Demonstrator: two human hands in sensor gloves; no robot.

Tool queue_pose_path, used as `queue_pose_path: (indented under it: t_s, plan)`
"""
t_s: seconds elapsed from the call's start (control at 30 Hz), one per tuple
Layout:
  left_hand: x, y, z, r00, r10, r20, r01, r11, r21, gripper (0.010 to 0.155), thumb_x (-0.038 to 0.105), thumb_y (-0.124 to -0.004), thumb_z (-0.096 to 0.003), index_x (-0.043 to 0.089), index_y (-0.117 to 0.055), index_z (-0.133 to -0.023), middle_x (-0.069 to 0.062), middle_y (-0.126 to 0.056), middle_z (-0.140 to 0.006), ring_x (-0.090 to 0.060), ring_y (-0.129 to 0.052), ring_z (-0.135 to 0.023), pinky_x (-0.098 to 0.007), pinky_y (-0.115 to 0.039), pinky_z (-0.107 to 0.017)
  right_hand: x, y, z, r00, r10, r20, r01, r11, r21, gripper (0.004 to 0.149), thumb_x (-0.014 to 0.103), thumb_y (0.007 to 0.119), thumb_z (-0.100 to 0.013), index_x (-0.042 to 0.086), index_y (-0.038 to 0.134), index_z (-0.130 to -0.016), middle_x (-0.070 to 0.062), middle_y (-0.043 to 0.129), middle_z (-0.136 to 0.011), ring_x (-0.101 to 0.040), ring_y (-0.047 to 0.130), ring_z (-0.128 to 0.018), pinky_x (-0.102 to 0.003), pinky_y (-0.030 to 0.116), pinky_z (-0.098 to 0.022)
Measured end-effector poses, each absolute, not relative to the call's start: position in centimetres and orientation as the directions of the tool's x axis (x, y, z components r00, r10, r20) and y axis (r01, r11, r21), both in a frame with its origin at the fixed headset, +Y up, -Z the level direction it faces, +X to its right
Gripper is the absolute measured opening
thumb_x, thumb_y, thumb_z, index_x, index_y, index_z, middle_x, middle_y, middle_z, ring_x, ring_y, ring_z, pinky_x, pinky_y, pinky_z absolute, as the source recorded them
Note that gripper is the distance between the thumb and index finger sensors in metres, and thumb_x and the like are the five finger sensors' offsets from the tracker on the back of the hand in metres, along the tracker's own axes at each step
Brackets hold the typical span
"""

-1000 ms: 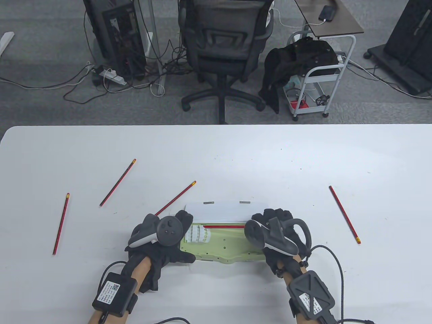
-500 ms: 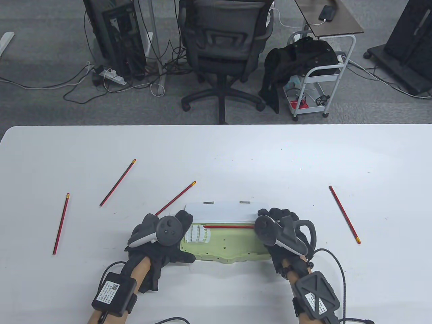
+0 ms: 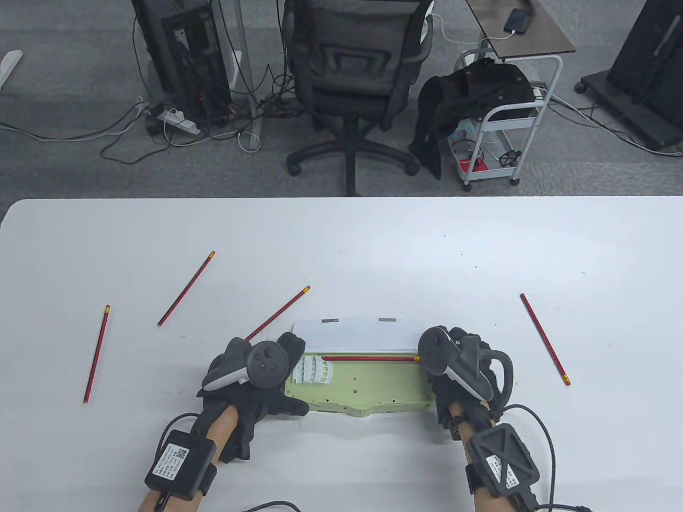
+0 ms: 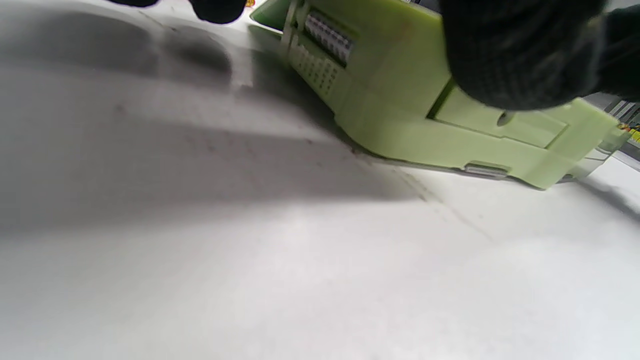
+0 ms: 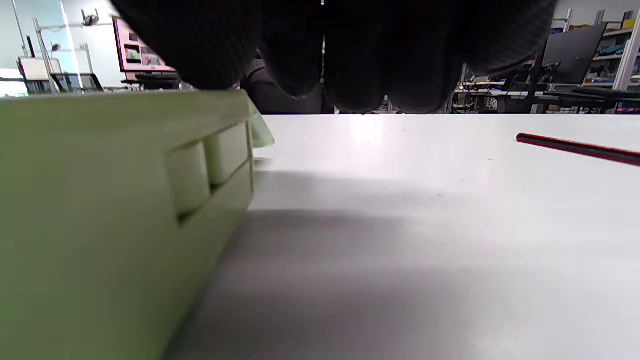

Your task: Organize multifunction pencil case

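Pencil case: the light green pencil case [image 3: 363,381] lies open on the white desk [image 3: 373,250] between the two hands, its white lid [image 3: 355,336] folded back on the far side.
Inside the case: one red pencil [image 3: 368,358] lies lengthwise along the far edge of the tray; a white ribbed insert [image 3: 312,370] sits at the end by the left hand.
Left hand: the left hand [image 3: 256,381] rests at the case's left end, a gloved thumb [image 4: 520,50] lying on the green top; whether the fingers grip the case cannot be told.
Right hand: the right hand [image 3: 464,368] is just beside the case's right end, fingers [image 5: 350,55] hanging loosely curled above the desk, holding nothing.
Pencil beyond right hand: a red pencil [image 3: 544,338] lies on the desk, apart from the hand.
Pencils beyond left hand: one red pencil [image 3: 277,313] runs slantwise close to the fingers, two more [image 3: 187,288] [image 3: 96,353] lie well apart from it.
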State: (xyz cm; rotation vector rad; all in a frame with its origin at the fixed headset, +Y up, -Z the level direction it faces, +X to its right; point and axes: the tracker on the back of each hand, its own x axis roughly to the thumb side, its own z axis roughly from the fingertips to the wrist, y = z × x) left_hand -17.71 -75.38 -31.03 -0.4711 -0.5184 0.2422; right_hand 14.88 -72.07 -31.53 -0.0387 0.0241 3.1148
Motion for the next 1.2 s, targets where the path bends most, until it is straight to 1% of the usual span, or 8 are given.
queue_pose_path:
  t_s: [0.2, 0.43, 0.5, 0.8, 0.93, 1.03, 1.2]
  plan:
    - [-17.7, -75.4, -31.0, 0.845, 0.333, 0.419, -0.102, 0.869, -0.484, 0.112, 0.062, -0.082, -0.0382, 0.014, -0.017, -0.116, -0.018, -0.02, -0.126, -0.052, -0.044, -0.114, -0.077, -0.046, -0.071, 14.2, -72.4, -31.5, -1.0, 0.005, -0.006, -0.005, -1.0, -0.003, 0.057, 0.038, 0.073, -0.053, 0.008, 0.068, -0.102, -0.028, 0.073, -0.098, -0.053, 0.079, -0.085, -0.066, 0.069, -0.065]
    - [-17.7, -75.4, -31.1, 0.842, 0.341, 0.418, -0.108, 0.866, -0.488, 0.112, 0.062, -0.082, -0.0381, 0.014, -0.018, -0.116, -0.018, -0.021, -0.126, -0.051, -0.044, -0.114, -0.077, -0.046, -0.071, 13.5, -72.5, -31.6, -1.0, 0.009, 0.008, -0.009, -1.0, -0.012, 0.065, 0.045, 0.072, -0.052, 0.007, 0.066, -0.103, -0.029, 0.071, -0.099, -0.054, 0.078, -0.086, -0.067, 0.068, -0.065]
    - [-17.7, -75.4, -31.1, 0.842, 0.343, 0.416, -0.111, 0.865, -0.49, 0.112, 0.062, -0.083, -0.0381, 0.014, -0.018, -0.116, -0.018, -0.02, -0.126, -0.051, -0.044, -0.114, -0.077, -0.046, -0.071, 13.3, -72.6, -31.7, -1.0, 0.027, 0.014, -0.027, -1.0, -0.002, 0.065, 0.046, 0.071, -0.052, 0.006, 0.065, -0.103, -0.029, 0.071, -0.099, -0.054, 0.078, -0.086, -0.067, 0.068, -0.065]
    - [-17.7, -75.4, -31.1, 0.844, 0.342, 0.414, -0.111, 0.866, -0.488, 0.114, 0.063, -0.083, -0.0371, 0.014, -0.017, -0.116, -0.017, -0.02, -0.126, -0.051, -0.045, -0.114, -0.077, -0.046, -0.071, 12.7, -72.5, -31.7, -0.999, 0.014, 0.032, -0.014, -1.0, -0.002, 0.067, 0.047, 0.071, -0.051, 0.006, 0.065, -0.104, -0.029, 0.07, -0.1, -0.054, 0.078, -0.086, -0.067, 0.068, -0.065]
    - [-17.8, -75.5, -31.2, 0.841, 0.354, 0.409, -0.122, 0.86, -0.495, 0.116, 0.063, -0.083, -0.0366, 0.013, -0.014, -0.115, -0.017, -0.02, -0.126, -0.05, -0.046, -0.114, -0.076, -0.047, -0.072, 13.2, -72.5, -31.8, -0.999, 0.041, 0.018, -0.04, -0.999, 0.008, 0.067, 0.047, 0.071, -0.052, 0.006, 0.065, -0.104, -0.029, 0.07, -0.1, -0.055, 0.078, -0.086, -0.067, 0.068, -0.065]
    - [-17.8, -75.5, -31.2, 0.842, 0.354, 0.408, -0.119, 0.859, -0.498, 0.117, 0.063, -0.083, -0.0366, 0.012, -0.012, -0.115, -0.018, -0.019, -0.126, -0.05, -0.047, -0.114, -0.076, -0.047, -0.072, 13.9, -71.9, -31.6, -0.998, 0.064, 0.013, -0.064, -0.998, -0.011, 0.067, 0.047, 0.071, -0.052, 0.006, 0.065, -0.104, -0.029, 0.071, -0.1, -0.054, 0.078, -0.086, -0.067, 0.068, -0.065]
    - [-17.8, -75.5, -31.2, 0.839, 0.364, 0.405, -0.124, 0.852, -0.509, 0.116, 0.062, -0.083, -0.0372, 0.013, -0.013, -0.115, -0.018, -0.018, -0.126, -0.051, -0.046, -0.114, -0.076, -0.047, -0.072, 17.1, -70.1, -31.6, -0.991, 0.124, -0.045, -0.122, -0.991, -0.051, 0.061, 0.044, 0.072, -0.052, 0.009, 0.068, -0.102, -0.028, 0.072, -0.099, -0.054, 0.079, -0.086, -0.066, 0.068, -0.065]
